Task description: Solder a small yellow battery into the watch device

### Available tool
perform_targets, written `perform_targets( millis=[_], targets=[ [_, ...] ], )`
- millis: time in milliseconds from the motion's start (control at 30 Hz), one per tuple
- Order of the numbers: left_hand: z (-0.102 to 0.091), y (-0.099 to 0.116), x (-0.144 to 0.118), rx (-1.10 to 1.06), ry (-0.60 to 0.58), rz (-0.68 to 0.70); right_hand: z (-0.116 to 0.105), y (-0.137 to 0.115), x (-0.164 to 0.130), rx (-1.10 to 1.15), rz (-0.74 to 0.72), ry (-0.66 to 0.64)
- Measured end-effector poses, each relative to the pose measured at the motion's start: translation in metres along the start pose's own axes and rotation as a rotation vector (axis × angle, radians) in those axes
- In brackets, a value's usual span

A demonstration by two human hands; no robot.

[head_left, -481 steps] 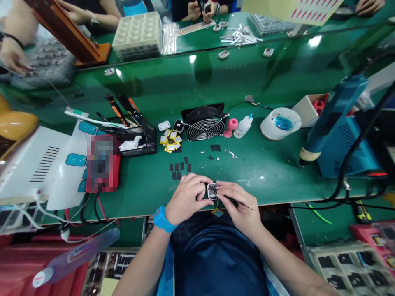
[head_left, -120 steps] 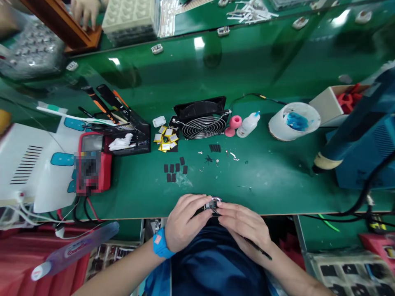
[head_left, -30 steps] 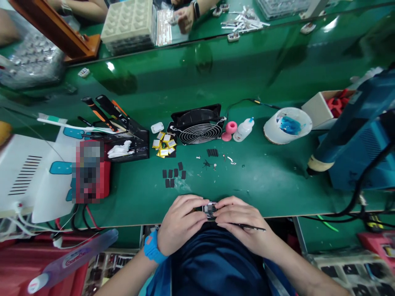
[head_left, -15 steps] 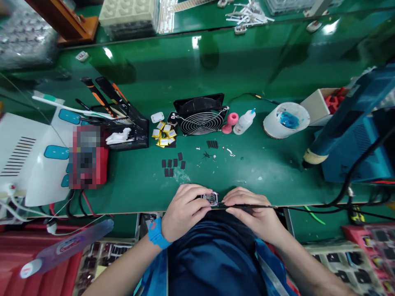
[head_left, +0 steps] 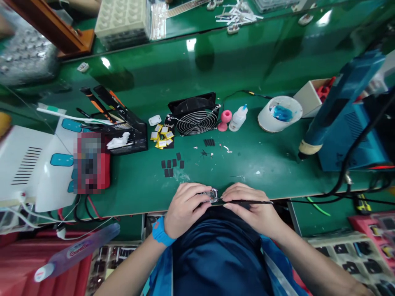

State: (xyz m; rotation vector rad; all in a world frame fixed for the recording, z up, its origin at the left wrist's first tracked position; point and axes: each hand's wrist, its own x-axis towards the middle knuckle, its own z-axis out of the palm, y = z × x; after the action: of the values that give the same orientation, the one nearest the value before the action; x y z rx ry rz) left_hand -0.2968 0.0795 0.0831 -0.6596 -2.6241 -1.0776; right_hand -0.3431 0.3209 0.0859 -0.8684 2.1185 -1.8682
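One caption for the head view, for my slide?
Left hand holds a small device; right hand holds a thin black tool.

Left hand (head_left: pixel 185 205): bare, no glove, no ring to be seen.
Left wrist: bright blue band (head_left: pixel 161 232), chunky, with a squarish blue case on the outer side; it sits low in the frame, left of centre.
Left forearm: bare, no sleeve, running down to the bottom edge.
Right hand (head_left: pixel 253 207): bare, no glove; wrist plain.
Right forearm: bare, running off at the lower right corner.
Torso: dark navy garment (head_left: pixel 216 259), smooth and faintly shiny, filling the bottom centre.
Garment sides: lighter blue panels at both flanks, with a pale stripe on the right one.
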Motion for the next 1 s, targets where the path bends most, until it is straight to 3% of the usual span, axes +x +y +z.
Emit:
perform_targets(
  millis=[633,1000],
  targets=[
    [-0.002,0.000,0.001,0.015,-0.058,-0.039,0.001,0.000,0.002,0.035,-0.021,-0.025],
    [-0.002,-0.001,0.000,0.024,-0.043,-0.006,-0.016,-0.003,0.020,0.079,-0.004,-0.255]
  ],
)
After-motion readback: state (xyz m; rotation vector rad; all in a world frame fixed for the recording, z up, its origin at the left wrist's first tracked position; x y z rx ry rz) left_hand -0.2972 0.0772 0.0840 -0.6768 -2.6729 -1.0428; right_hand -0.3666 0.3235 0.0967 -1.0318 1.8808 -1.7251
